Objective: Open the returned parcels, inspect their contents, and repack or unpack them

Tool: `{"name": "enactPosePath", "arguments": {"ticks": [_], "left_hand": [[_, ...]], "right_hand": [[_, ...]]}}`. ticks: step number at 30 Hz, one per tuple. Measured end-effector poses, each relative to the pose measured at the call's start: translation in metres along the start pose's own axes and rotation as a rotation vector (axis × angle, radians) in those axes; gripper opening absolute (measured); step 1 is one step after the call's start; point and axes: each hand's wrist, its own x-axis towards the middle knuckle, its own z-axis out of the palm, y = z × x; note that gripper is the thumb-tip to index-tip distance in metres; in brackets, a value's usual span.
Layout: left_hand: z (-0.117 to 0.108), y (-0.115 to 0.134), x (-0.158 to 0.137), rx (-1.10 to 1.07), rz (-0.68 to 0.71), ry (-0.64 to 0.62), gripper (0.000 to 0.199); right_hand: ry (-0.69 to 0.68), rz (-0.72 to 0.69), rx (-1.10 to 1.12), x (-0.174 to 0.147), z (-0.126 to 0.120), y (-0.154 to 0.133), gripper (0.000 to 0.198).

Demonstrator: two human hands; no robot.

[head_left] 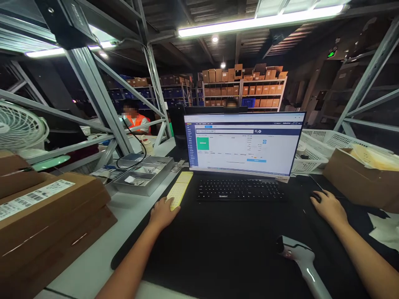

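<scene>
My left hand point(163, 212), fingers curled, has hold of the near end of a long yellow strip point(180, 189) with small marks in rows. The strip lies along the left side of a black desk mat point(218, 241). At the right, my right hand point(329, 207) is closed over a dark computer mouse point(317, 197), mostly covered by the fingers. Between the hands is a black keyboard point(240, 189), touched by neither. Behind it a monitor point(243, 143) shows a web page with a green square. A grey-white handheld scanner point(301, 257) lies on the mat, nearer than my right hand.
Cardboard boxes point(52, 216) are stacked at the left, beside a metal tray point(146, 174) of small items. An open carton point(361, 178) and white baskets point(311, 153) stand at the right. A fan point(20, 126), metal frame posts and a person in an orange vest point(135, 120) are beyond.
</scene>
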Motion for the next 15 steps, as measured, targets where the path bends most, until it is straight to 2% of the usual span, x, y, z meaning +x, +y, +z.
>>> {"name": "enactPosePath", "arguments": {"ticks": [5, 10, 15], "left_hand": [[-0.015, -0.027, 0.007, -0.121, 0.162, -0.071, 0.068], [-0.011, -0.045, 0.013, -0.224, 0.151, -0.084, 0.064], [-0.004, -0.047, 0.016, -0.279, 0.182, -0.071, 0.061]], "right_hand": [[-0.074, 0.036, -0.013, -0.001, -0.007, 0.001, 0.064], [-0.11, 0.052, -0.038, 0.001, -0.011, 0.003, 0.077], [-0.139, 0.108, -0.04, 0.003, -0.013, 0.002, 0.085]]}}
